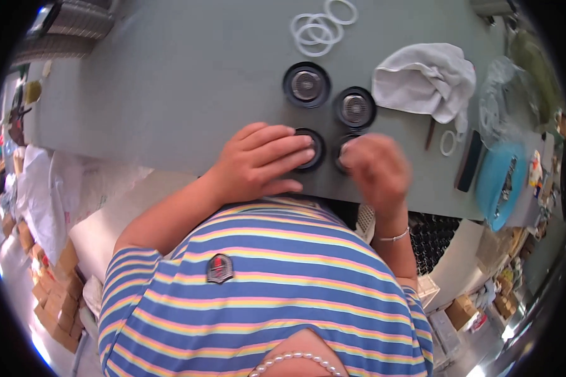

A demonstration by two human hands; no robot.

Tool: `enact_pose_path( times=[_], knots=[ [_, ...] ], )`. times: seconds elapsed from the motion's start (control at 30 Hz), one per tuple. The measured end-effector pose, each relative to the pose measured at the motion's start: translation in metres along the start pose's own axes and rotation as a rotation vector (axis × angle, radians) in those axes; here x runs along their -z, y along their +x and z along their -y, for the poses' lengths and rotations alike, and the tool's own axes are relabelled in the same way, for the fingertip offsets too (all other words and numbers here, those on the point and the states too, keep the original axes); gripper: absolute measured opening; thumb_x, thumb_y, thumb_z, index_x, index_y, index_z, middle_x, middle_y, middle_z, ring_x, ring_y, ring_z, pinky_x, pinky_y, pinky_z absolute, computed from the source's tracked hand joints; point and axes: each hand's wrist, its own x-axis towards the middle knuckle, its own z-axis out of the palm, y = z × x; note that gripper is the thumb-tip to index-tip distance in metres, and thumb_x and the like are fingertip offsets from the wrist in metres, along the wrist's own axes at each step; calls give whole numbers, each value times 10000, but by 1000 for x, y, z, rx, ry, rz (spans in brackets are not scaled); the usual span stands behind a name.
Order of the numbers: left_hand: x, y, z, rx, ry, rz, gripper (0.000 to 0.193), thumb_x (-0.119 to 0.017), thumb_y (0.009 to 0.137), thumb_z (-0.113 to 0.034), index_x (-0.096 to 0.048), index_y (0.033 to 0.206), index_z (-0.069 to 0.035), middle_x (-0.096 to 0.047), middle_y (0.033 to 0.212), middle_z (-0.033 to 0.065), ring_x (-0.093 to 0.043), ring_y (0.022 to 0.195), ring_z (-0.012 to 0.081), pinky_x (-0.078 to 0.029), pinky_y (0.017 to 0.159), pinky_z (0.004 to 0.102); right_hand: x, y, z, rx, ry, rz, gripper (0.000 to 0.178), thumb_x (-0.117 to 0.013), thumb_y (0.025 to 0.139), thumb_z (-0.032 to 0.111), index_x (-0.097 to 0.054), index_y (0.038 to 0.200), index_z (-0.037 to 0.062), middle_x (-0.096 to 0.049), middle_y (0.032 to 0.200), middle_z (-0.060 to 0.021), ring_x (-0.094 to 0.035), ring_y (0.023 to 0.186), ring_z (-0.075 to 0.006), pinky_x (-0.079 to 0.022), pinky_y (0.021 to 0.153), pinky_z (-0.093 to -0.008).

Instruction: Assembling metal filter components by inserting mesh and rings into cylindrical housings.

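Four round black parts with metal mesh centres lie in a square on the grey-green table (170,81). My left hand (264,160) lies flat, fingers pressing on the near left black disc (311,149). My right hand (377,169), blurred, covers the near right black disc (342,151) with bent fingers. The far left disc (306,85) and the far right disc (355,108) lie untouched beyond my hands.
Several white rubber rings (320,26) lie at the table's far side. A crumpled white cloth (427,78) sits at right, with one white ring (447,142), a dark phone (469,161) and a blue tray (502,182). Cardboard boxes (57,301) stand on the floor at left.
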Motion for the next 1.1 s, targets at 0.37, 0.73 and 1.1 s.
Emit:
enact_pose_path(
  times=[0.37,0.73,1.1],
  knots=[
    [-11,14,-10,67,136,33,642,-881,762,-371,-693,1360,-233,-630,1349,5,-572,1215,253,-456,1047,427,76,-39,-89,-1121,-204,73,262,-754,955,236,-717,1019,-15,-664,700,-50,-612,541,-174,-481,538,-346],
    [-3,1,-15,59,-59,-50,570,-847,827,-427,-714,1308,-153,-700,1217,13,-610,1146,268,-496,1009,411,64,-84,20,-991,1365,2,215,-735,916,93,-595,1033,-19,-680,767,-123,-537,462,-106,-400,426,-225],
    [-13,-4,-13,98,-79,-102,719,-926,775,-364,-643,1381,-100,-748,1208,55,-658,1110,306,-542,978,413,-4,-7,42,-259,284,153,171,-707,865,-89,-689,1016,-10,-693,873,-153,-694,702,-316,-562,627,-368]
  ],
)
